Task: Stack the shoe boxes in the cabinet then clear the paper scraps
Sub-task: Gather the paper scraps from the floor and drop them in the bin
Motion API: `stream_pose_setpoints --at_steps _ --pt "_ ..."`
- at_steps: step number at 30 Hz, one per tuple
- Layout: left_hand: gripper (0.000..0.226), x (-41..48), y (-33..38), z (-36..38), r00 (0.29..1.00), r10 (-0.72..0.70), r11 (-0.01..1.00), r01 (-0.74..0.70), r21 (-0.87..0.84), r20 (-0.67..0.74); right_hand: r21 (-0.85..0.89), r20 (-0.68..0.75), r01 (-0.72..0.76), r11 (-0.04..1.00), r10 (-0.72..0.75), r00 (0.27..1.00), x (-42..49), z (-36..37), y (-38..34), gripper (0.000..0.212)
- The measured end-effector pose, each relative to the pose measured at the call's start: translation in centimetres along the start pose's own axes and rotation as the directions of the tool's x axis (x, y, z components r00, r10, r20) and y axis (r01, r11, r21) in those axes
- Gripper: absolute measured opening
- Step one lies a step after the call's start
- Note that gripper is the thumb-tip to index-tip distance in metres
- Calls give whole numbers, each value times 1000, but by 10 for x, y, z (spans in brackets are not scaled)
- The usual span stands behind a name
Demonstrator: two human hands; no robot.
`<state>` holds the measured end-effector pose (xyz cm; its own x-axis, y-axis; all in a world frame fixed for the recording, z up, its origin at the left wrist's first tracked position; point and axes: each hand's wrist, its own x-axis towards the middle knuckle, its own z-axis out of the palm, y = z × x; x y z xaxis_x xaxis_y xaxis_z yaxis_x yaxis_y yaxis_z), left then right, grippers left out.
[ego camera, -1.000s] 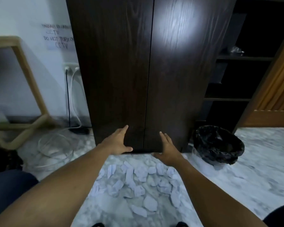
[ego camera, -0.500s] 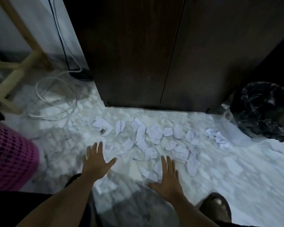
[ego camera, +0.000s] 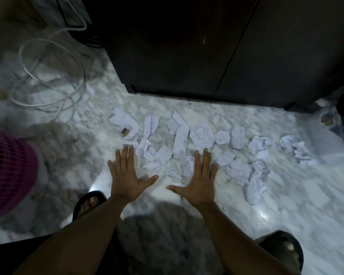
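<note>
- The paper scraps (ego camera: 202, 135) lay strewn on the marble floor (ego camera: 286, 197) in a loose band through the centre of the view, running out toward 3 o'clock, some crumpled and some flat.
- The cabinet (ego camera: 177, 46) stood at 12 o'clock just beyond the scraps, with both dark doors shut; the shoe boxes did not show.
- The left hand (ego camera: 127, 179) was spread flat, palm down, fingers straight and splayed, holding nothing; its fingertips reached the scraps' near edge.
- The right hand (ego camera: 199, 181), beside it toward 3 o'clock, was spread the same way with fingers straight and apart, over several scraps.
- Whether either palm touched the floor I could not tell.
- A white cable (ego camera: 48, 76) lay coiled at 10 o'clock.
- A pink mesh basket (ego camera: 8, 171) sat at 9 o'clock.
- A black sandal (ego camera: 88, 203) showed at 7 o'clock, another (ego camera: 282, 249) at 5 o'clock.
</note>
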<state>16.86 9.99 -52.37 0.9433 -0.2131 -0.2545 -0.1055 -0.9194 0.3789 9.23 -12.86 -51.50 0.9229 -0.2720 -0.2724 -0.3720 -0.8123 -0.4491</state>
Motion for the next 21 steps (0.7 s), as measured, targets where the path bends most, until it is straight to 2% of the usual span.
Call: stream_pose_setpoints --at_steps 3,8,11,15,16,18,21 --pt "153 33 -9 -16 1000 -25 998 26 63 -13 -93 16 162 982 -162 987 37 -17 4 150" --pt "167 89 -22 -33 986 119 982 -134 133 112 -149 138 280 948 -261 955 90 -33 12 156" --pt "161 97 -15 -24 947 254 955 -279 106 197 -87 188 377 922 -357 915 96 -27 12 153" --pt "143 85 -8 -14 879 448 876 -468 114 164 -56 103 451 891 -444 890 90 -32 17 148" --pt "143 85 -8 -16 875 463 867 -480 130 141 -76 110 473 878 -464 879 89 -37 22 150" --pt "147 88 -12 -22 879 467 862 -477 169 96 -138 224 543 828 -508 832 83 -47 32 154" --pt "153 108 -18 -35 938 340 912 -347 218 72 -218 369 614 758 -519 771 73 -44 37 156"
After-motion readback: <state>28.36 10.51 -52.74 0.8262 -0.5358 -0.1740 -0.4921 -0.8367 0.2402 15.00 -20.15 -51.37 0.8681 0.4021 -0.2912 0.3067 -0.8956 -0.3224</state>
